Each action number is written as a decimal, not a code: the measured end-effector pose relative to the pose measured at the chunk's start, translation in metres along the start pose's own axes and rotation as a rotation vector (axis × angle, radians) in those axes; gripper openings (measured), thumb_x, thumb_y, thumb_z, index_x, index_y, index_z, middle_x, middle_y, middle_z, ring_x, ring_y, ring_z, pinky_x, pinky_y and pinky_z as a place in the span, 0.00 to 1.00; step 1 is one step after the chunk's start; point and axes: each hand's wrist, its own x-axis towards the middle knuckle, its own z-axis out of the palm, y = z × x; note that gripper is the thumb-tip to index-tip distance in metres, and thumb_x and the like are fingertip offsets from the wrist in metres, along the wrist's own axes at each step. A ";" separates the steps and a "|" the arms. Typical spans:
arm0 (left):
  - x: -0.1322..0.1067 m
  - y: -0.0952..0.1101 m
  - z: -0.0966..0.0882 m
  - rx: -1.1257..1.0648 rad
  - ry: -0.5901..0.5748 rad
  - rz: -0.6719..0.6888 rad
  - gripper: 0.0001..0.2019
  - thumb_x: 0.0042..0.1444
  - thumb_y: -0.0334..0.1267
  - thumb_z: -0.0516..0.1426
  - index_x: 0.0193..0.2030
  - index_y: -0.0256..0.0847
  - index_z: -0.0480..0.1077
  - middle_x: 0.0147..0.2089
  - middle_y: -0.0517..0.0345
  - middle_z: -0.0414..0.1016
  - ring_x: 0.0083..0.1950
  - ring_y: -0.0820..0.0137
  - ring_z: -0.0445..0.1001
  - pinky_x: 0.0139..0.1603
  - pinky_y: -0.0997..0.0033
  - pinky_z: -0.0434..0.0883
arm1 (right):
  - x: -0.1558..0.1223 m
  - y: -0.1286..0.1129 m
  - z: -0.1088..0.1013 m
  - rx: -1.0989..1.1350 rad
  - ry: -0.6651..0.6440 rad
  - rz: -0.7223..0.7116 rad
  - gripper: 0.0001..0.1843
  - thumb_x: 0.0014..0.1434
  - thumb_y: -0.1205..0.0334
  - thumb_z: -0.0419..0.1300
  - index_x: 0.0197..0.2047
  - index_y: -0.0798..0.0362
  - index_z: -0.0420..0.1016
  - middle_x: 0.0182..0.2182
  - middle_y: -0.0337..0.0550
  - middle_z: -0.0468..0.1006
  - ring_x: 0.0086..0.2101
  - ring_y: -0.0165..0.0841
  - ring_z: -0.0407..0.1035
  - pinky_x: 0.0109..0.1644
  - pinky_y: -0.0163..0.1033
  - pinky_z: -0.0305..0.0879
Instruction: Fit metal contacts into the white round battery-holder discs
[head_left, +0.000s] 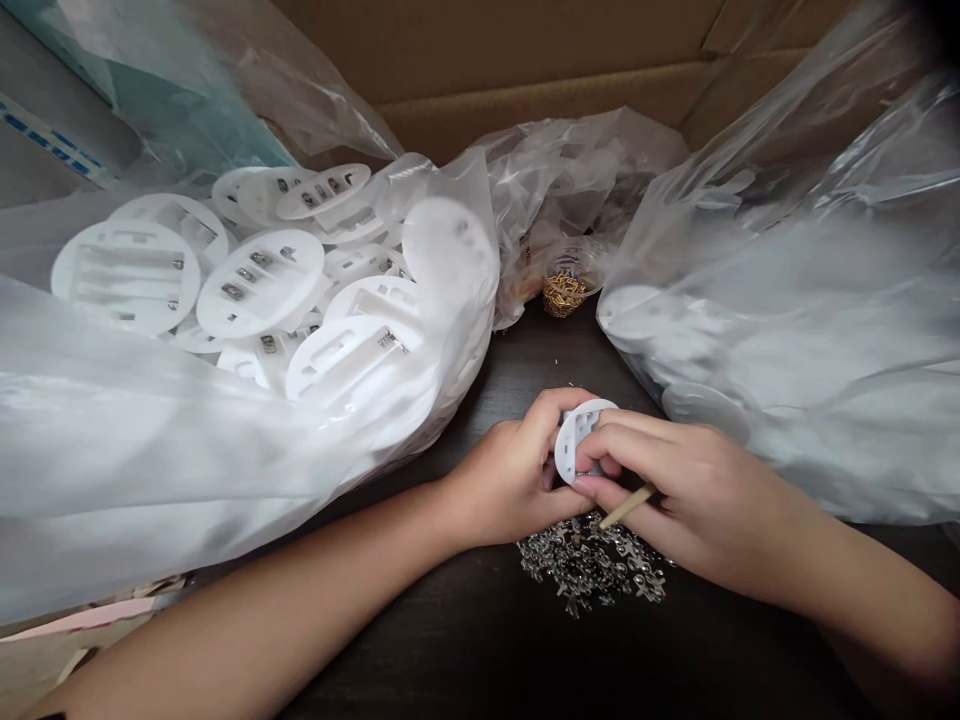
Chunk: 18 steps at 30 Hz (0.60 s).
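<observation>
My left hand is closed around a round white plastic disc, held on edge above the dark table. My right hand presses its fingers against the same disc from the right and pinches a thin wooden stick that points down-left. Right under both hands lies a heap of small silver metal contacts.
A large clear bag at left is full of white round battery-holder discs. Another clear bag of white discs fills the right. A small bag of gold-coloured metal parts lies behind, in front of a cardboard wall. Dark table.
</observation>
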 end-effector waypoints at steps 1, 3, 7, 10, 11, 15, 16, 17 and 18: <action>0.000 0.001 -0.001 0.021 -0.002 -0.011 0.33 0.57 0.46 0.65 0.65 0.44 0.55 0.45 0.56 0.78 0.38 0.70 0.78 0.33 0.74 0.69 | 0.001 0.001 0.000 0.047 -0.002 0.012 0.05 0.68 0.64 0.56 0.40 0.52 0.72 0.37 0.41 0.75 0.32 0.30 0.67 0.34 0.37 0.61; 0.003 0.003 -0.004 0.082 -0.007 -0.009 0.33 0.56 0.49 0.66 0.64 0.43 0.58 0.42 0.58 0.79 0.35 0.71 0.77 0.33 0.73 0.68 | 0.001 0.003 -0.002 0.181 0.022 0.089 0.04 0.67 0.62 0.59 0.38 0.52 0.73 0.34 0.40 0.75 0.28 0.28 0.64 0.31 0.35 0.59; 0.009 0.008 -0.010 0.423 -0.058 0.005 0.33 0.52 0.62 0.65 0.55 0.40 0.68 0.37 0.58 0.79 0.38 0.63 0.77 0.43 0.61 0.67 | 0.001 0.005 -0.009 0.625 0.070 0.387 0.12 0.65 0.51 0.62 0.36 0.51 0.75 0.20 0.34 0.64 0.19 0.25 0.52 0.21 0.34 0.46; 0.010 0.011 -0.010 0.680 -0.083 -0.043 0.33 0.53 0.65 0.62 0.54 0.39 0.71 0.44 0.53 0.80 0.43 0.56 0.75 0.48 0.53 0.64 | 0.001 0.005 -0.013 0.873 0.085 0.441 0.15 0.62 0.49 0.65 0.35 0.52 0.75 0.19 0.33 0.64 0.19 0.23 0.51 0.21 0.33 0.44; 0.009 0.011 -0.009 0.736 -0.068 -0.057 0.34 0.55 0.64 0.61 0.57 0.38 0.70 0.47 0.50 0.80 0.46 0.54 0.75 0.50 0.51 0.63 | 0.001 0.005 -0.013 0.892 0.090 0.441 0.15 0.61 0.49 0.66 0.35 0.52 0.76 0.20 0.33 0.64 0.19 0.23 0.51 0.22 0.33 0.44; 0.006 0.009 -0.006 0.899 0.002 -0.105 0.45 0.56 0.65 0.59 0.69 0.30 0.60 0.53 0.41 0.75 0.52 0.50 0.71 0.52 0.50 0.63 | 0.001 0.010 -0.008 0.555 0.148 0.456 0.13 0.62 0.50 0.64 0.36 0.51 0.78 0.19 0.33 0.63 0.20 0.25 0.52 0.22 0.34 0.47; 0.006 0.008 -0.005 0.917 0.008 -0.108 0.47 0.55 0.65 0.59 0.71 0.29 0.58 0.53 0.41 0.74 0.52 0.50 0.70 0.52 0.50 0.64 | 0.001 0.014 -0.005 0.406 0.195 0.436 0.11 0.63 0.52 0.64 0.36 0.51 0.79 0.19 0.34 0.64 0.21 0.25 0.53 0.23 0.34 0.49; 0.006 0.007 -0.005 0.923 0.012 -0.102 0.50 0.54 0.66 0.60 0.72 0.29 0.56 0.53 0.41 0.73 0.52 0.51 0.69 0.51 0.51 0.64 | 0.000 0.019 -0.002 0.260 0.252 0.398 0.09 0.63 0.55 0.64 0.36 0.51 0.79 0.21 0.35 0.66 0.22 0.26 0.56 0.25 0.35 0.52; 0.006 0.007 -0.006 0.918 0.021 -0.084 0.52 0.53 0.66 0.61 0.73 0.28 0.54 0.53 0.40 0.72 0.51 0.51 0.69 0.50 0.52 0.65 | -0.002 0.024 0.002 0.137 0.302 0.345 0.07 0.64 0.58 0.63 0.36 0.50 0.79 0.24 0.37 0.70 0.24 0.27 0.59 0.28 0.36 0.56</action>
